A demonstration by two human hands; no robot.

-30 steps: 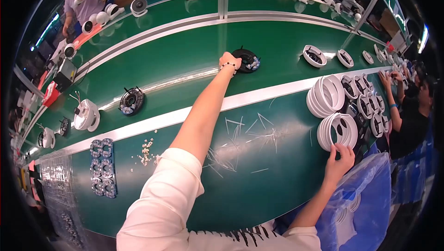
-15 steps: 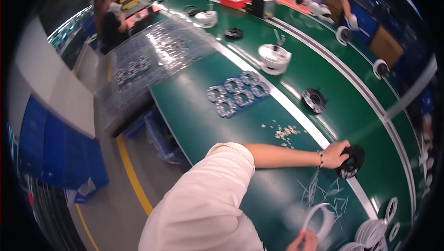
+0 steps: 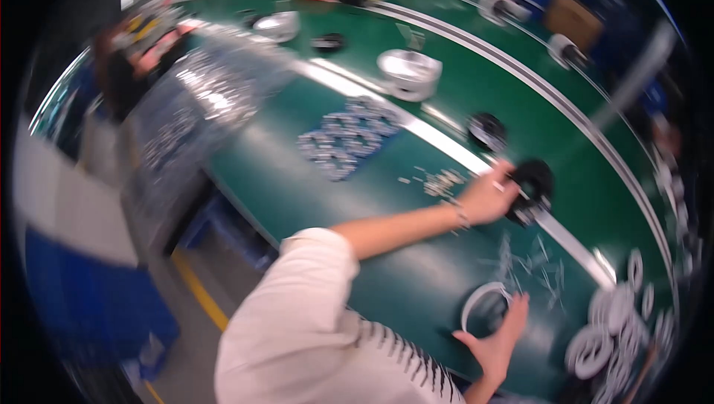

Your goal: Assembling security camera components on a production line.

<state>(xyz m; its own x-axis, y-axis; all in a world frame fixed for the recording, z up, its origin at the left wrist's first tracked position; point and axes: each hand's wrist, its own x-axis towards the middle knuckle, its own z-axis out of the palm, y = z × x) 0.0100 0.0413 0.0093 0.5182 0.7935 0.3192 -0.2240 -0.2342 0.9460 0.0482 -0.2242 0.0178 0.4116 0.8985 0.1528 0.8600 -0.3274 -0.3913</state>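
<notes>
My left hand point(image 3: 487, 196) is closed on the near side of a black ring-shaped part point(image 3: 532, 181), held over the white strip along the belt. The grip hides part of its rim. Lower down, my right hand point(image 3: 502, 337) has its thumb and fingers spread around the near side of a thin white ring point(image 3: 470, 310). Its fingertips reach the ring's edge; blur hides how firmly they touch. Thin clear strips point(image 3: 550, 270) lie scattered beyond the ring. Small pale pieces point(image 3: 439, 181) are heaped just left of my left hand.
A blue panel of round boards point(image 3: 346, 140) lies on the green table, with clear plastic sheeting point(image 3: 216, 91) farther left. White rings point(image 3: 595, 348) are piled at right. On the belt stand a white round housing point(image 3: 409, 77) and another black ring part point(image 3: 487, 132).
The view has swung, shifting the scene leftward and upward. My left hand still holds the black ring part. My right hand has come farther into view, its fingers now spread at the white ring.
</notes>
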